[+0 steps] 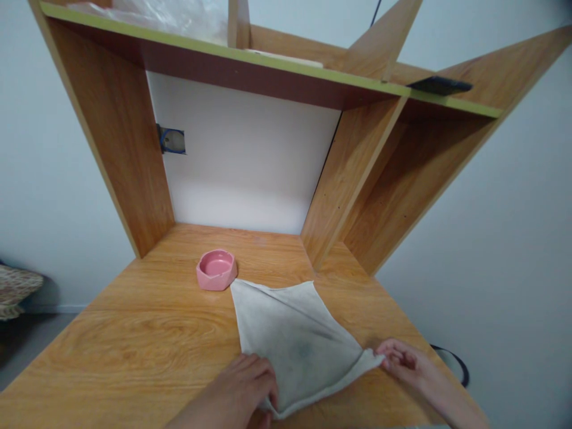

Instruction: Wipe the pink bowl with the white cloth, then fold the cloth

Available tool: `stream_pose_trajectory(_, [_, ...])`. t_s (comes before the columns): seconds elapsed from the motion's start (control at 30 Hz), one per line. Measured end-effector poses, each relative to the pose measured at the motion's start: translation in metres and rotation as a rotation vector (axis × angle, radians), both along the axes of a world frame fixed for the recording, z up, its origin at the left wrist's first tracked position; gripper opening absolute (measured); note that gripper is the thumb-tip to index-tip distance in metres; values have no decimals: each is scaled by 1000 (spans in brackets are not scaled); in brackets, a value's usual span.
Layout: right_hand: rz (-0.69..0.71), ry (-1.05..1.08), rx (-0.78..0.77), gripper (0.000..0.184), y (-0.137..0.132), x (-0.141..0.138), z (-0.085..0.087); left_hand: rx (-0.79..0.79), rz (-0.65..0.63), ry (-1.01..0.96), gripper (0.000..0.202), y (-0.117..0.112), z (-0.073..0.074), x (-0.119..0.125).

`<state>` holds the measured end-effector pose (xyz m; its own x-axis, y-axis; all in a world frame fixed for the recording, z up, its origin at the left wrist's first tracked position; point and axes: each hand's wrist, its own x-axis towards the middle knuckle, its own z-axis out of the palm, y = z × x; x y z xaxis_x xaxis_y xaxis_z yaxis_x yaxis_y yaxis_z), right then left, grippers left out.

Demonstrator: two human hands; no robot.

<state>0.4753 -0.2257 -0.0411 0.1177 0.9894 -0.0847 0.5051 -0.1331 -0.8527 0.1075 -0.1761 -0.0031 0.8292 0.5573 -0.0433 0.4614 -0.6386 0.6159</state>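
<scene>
A grey-white cloth [290,336] lies spread on the wooden desk [147,339], with creases running toward its right corner. My left hand [243,381] grips the cloth's near corner, fingers curled over the edge. At the cloth's right corner, my right hand [402,359] pinches the fabric and pulls it taut. A small pink bowl [216,269] stands just beyond the cloth's far left corner, apart from both hands.
The desk has a wooden hutch with a white back panel [241,167], side walls and a green-edged shelf [223,53] above. A dark flat object [440,85] lies on the shelf at right. A black-rimmed object [456,363] sits on the floor beyond the desk's right edge.
</scene>
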Motion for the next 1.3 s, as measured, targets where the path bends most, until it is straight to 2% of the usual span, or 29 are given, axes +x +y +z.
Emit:
stream_pose_trajectory(0.1, [-2, 0, 14, 35, -1, 3, -4, 60, 51, -85, 26, 18, 11, -5])
stream_pose_trajectory(0.23, [-34, -26, 12, 38, -2, 1, -4, 534, 200, 62, 34, 71, 9, -7])
stream_pose_trajectory(0.33, [-52, -32, 10, 39, -3, 1, -8, 772, 317, 197, 31, 111, 2, -10])
stream_pose_trajectory(0.47, [-48, -3, 12, 34, -6, 4, -15, 891, 399, 287, 26, 141, -3, -20])
stream_pose_trajectory(0.67, [-64, -11, -5, 41, -13, 10, -12, 937, 461, 269, 25, 152, -10, -32])
stream_pose_trajectory(0.77, [-61, 21, -5, 43, -18, 10, -9, 864, 463, 188, 28, 142, -9, -26])
stream_pose_trajectory(0.83, [-67, 47, 4, 42, -21, 8, -8, 717, 393, 118, 28, 124, -2, -20])
stream_pose_trajectory(0.97, [-75, 88, 7, 41, -22, 3, -6, 242, 55, 13, 18, 66, 19, -10])
stream_pose_trajectory(1.03, [-67, 119, -2, 40, -22, 3, -6, 77, -55, 12, 21, 36, 28, -8])
stream_pose_trajectory(1.1, [-52, 146, -17, 39, -22, 6, -8, 31, -113, 41, 21, 11, 32, -6])
stream_pose_trajectory(1.17, [-32, 162, -29, 44, -23, 10, -9, 39, -148, 62, 24, -3, 29, -4])
stream_pose_trajectory(1.3, [19, 171, -77, 50, -27, 13, -4, 30, -56, 94, 19, -6, 17, -2])
